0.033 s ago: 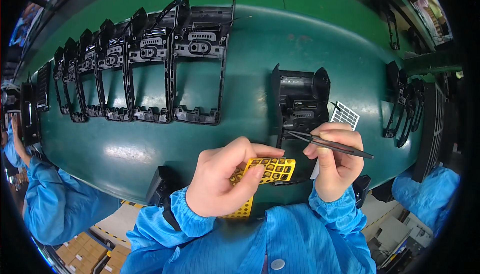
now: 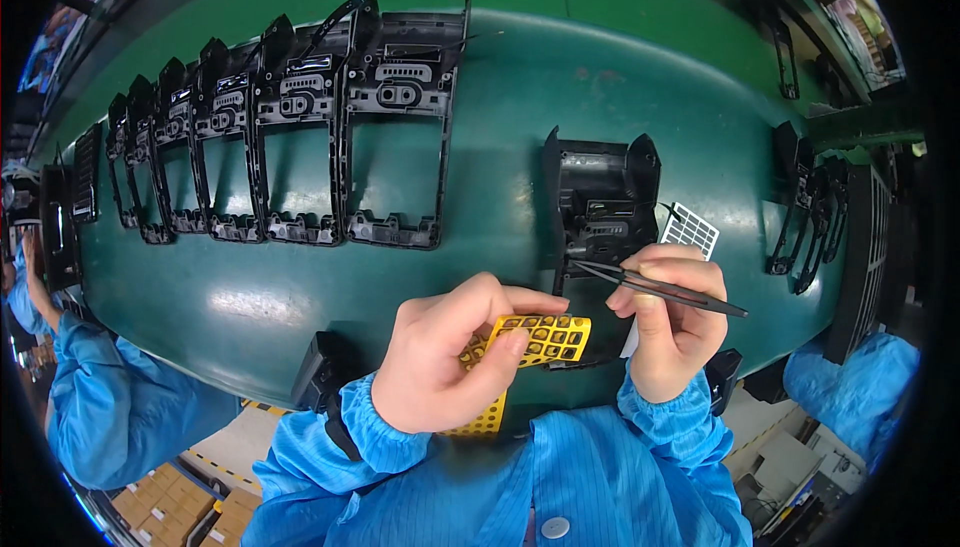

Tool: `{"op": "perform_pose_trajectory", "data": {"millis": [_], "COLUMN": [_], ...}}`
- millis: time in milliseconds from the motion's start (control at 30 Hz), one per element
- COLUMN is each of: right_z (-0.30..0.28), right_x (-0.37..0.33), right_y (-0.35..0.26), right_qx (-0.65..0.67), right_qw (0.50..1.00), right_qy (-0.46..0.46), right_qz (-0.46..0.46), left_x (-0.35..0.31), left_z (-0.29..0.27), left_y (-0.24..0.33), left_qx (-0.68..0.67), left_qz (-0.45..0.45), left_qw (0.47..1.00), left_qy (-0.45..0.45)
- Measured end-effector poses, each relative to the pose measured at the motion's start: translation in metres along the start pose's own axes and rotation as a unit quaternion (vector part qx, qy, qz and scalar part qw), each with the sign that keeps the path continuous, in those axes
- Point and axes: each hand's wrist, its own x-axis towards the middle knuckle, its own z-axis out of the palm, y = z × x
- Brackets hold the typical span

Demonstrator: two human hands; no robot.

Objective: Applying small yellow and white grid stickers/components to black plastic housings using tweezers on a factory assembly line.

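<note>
My left hand (image 2: 450, 352) pinches a curled yellow sticker sheet (image 2: 560, 339) with rows of small dark pieces on it; part of the sheet hangs below the palm. In my right hand (image 2: 668, 322) are black tweezers (image 2: 690, 297), their tips pointing left, above a black plastic frame (image 2: 605, 182). That frame lies on the green table just beyond my hands, and its lower part is partly hidden by them. Beside it, behind my right fingers, is a white sheet (image 2: 692, 230) with a grid of dark pieces.
Several similar black frames (image 2: 400, 97) stand in a row at the left on the green table (image 2: 500, 177). More black parts (image 2: 810, 212) lie at the right, near a dark rack (image 2: 862, 257). Blue-sleeved people sit at the left (image 2: 120, 387) and right (image 2: 855, 387). Cardboard boxes (image 2: 165, 507) are low at left.
</note>
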Motion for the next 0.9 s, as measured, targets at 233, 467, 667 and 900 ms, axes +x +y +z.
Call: {"op": "perform_pose_trajectory", "data": {"millis": [233, 467, 667, 900], "right_z": [0.001, -0.001, 0.003, 0.007], "right_x": [0.000, -0.002, -0.002, -0.006], "right_y": [0.002, 0.002, -0.013, -0.023], "right_qx": [-0.025, -0.040, 0.076, 0.175], "right_qw": [1.000, 0.998, 0.996, 0.974], "right_qy": [-0.005, -0.008, 0.033, 0.051], "right_qz": [-0.017, -0.037, 0.044, 0.133], "left_x": [-0.001, -0.001, -0.002, -0.004], "left_z": [0.000, 0.000, 0.001, 0.001], "left_y": [-0.001, 0.000, 0.000, -0.001], "left_qx": [0.001, -0.007, -0.009, 0.022], "left_qz": [0.000, -0.004, -0.013, -0.020], "left_qw": [1.000, 1.000, 1.000, 1.000], "left_qy": [0.002, 0.001, 0.005, -0.005]}}
